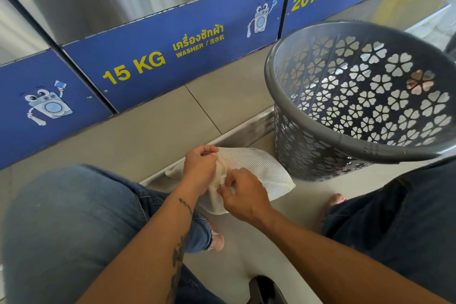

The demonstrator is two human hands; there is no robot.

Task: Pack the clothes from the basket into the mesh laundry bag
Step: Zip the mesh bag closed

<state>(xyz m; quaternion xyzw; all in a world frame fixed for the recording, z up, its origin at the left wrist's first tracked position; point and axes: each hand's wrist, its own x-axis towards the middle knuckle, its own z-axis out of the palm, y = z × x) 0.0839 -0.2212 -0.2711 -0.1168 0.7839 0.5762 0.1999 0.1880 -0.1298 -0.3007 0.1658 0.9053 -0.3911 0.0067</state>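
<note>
A cream mesh laundry bag (256, 170), full and rounded, lies on the tiled floor between my knees. My left hand (201, 168) grips the gathered mouth of the bag and its drawstring. My right hand (243, 196) pinches the cord at the same spot, just below the left. A grey plastic basket (320, 140) with flower-shaped cut-outs stands to the right of the bag, and I see no clothes inside it.
Steel washers with blue panels (153, 57) marked 15 KG and 20 KG line the wall ahead. My jeans-clad knees (69, 217) flank the bag, with bare toes (336, 198) near the basket. A low step edge (246, 131) runs behind the bag.
</note>
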